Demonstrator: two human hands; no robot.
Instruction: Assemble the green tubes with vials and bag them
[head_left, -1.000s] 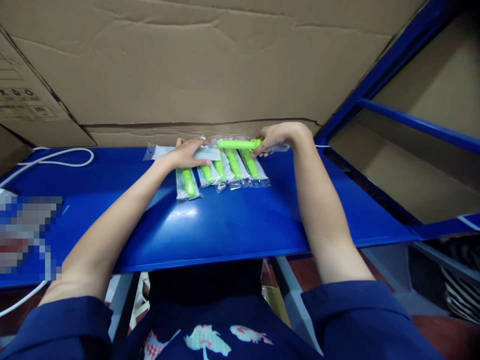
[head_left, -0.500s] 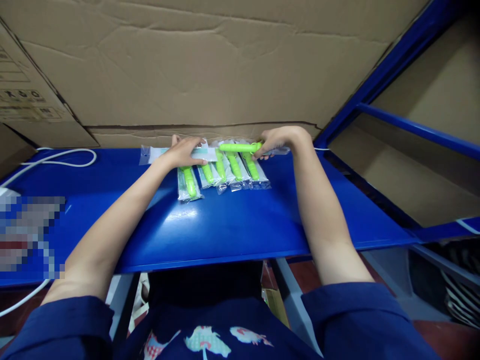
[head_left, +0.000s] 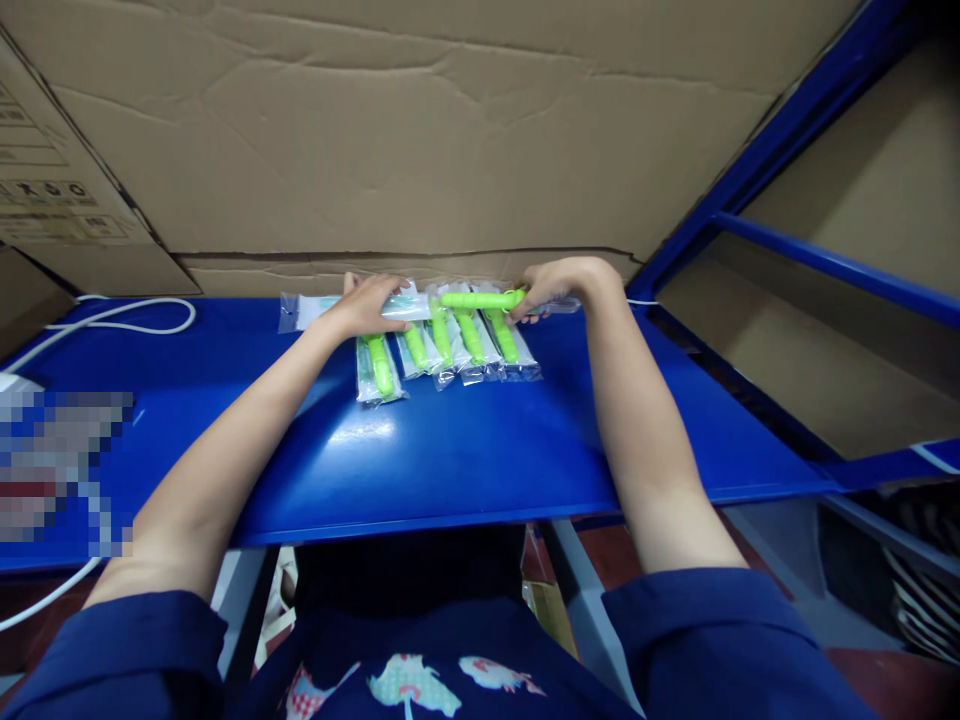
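On the blue counter (head_left: 427,460) lie 5 clear packets (head_left: 487,346), 1 green stick (head_left: 472,342) in each. Over them, the left hand (head_left: 367,305) grips a bag (head_left: 288,313) holding a pale insert (head_left: 309,312); the right hand's (head_left: 553,284) grip is closed on a loose stick (head_left: 480,300).

Shows a blue worktop (head_left: 487,460) boxed in by cardboard.
Backs at twelve o'clock onto a creased brown cardboard panel (head_left: 420,150), joined at ten by a printed cardboard sheet (head_left: 52,160). Rises at two o'clock into a blue frame (head_left: 780,135), crossed by a blue bar (head_left: 840,266) before a shadowed cardboard side (head_left: 847,360) at three. Catches a white glare (head_left: 360,428) at eight. Stands, at five, on a grey leg (head_left: 592,595) beside reddish floor (head_left: 607,555).
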